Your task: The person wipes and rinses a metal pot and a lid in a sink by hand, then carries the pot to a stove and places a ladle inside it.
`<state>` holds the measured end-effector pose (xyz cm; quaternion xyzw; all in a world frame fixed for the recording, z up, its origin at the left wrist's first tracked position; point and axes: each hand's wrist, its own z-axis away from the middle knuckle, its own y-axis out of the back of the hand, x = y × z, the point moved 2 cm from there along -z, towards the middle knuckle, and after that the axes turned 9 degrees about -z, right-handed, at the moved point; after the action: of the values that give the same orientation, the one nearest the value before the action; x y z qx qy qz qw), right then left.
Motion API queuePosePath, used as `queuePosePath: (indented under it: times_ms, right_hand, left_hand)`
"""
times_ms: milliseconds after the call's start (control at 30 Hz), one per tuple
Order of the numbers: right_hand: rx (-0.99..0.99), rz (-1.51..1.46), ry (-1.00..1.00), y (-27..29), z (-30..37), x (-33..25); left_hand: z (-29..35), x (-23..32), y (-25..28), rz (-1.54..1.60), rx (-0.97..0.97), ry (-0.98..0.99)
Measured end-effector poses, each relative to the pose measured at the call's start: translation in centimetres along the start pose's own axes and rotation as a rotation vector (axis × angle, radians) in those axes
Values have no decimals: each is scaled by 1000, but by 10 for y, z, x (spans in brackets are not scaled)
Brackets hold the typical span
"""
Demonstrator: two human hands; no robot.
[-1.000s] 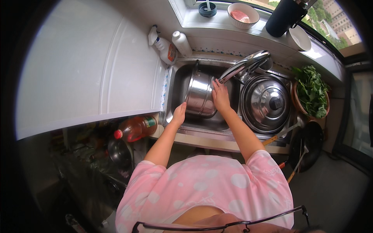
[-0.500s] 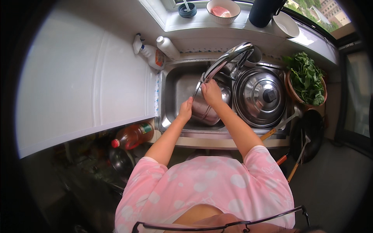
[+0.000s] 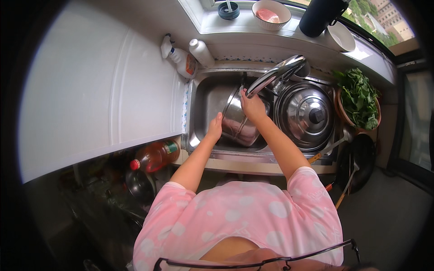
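A shiny metal pot lies tilted on its side in the left sink basin, its rim toward the left. My left hand is closed on the near part of that rim, thumb up. Just under the curved chrome faucet, my right hand is at the far upper part of the pot, fingers curled. A small whitish bit shows at its fingertips; I cannot tell whether it is cloth, foam or water. The faucet hides some of the pot's far side.
A large lidded steel pot fills the right basin. Leafy greens sit in a bowl to its right, above a dark pan. A spray bottle and white bottle stand behind left. The sill holds a bowl of meat.
My right hand has moved slightly right along the pot, and its fingertips now show near the far rim. My left hand stays at the rim. The whole view has shifted a little.
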<state>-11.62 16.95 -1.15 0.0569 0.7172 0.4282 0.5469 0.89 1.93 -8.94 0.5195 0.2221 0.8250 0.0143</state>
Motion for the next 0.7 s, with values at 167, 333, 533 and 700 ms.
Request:
queuePosePath:
  times_ms: [167,333,533,700]
  right_hand:
    - [216,47,221,-43,23,-9]
    - [18,109,491,-30,64,-26]
    - [-45,-5,452,-12,34,-35]
    - [142,11,107,-22,1,9]
  left_hand:
    - [-3,-7,3,-8,-19,-9]
    - [1,3,4,-4,-52,-3]
    - [3,6,6,-30,-22,-47]
    - [3,9,2,-15,-5,-52]
